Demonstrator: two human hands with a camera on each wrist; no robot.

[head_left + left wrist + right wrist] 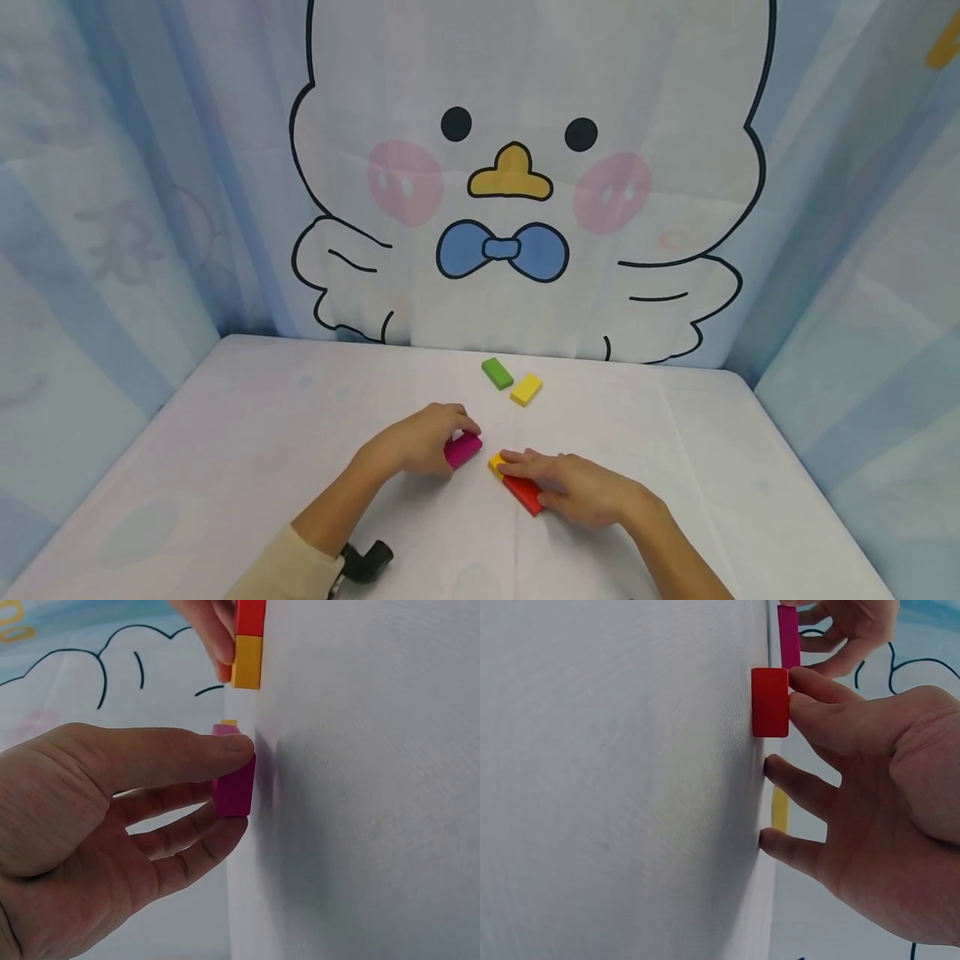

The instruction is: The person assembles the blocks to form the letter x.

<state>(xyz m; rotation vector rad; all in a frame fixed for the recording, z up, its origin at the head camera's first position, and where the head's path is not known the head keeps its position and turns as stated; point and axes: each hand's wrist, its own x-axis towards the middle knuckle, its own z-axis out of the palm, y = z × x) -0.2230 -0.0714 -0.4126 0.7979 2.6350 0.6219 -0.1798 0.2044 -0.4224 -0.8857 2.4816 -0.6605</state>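
A curtained booth: pale blue and white printed hangings (112,208) stand along the left, right and far edges of the worktop (240,433), a cartoon bird (517,75) with bow tie (502,248) on the far one.

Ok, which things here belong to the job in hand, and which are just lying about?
In the job:
magenta block, held by the left hand
red block and orange block, under the right hand

Apparently lying about, though possibly wanted later:
green block, untouched
yellow block, untouched
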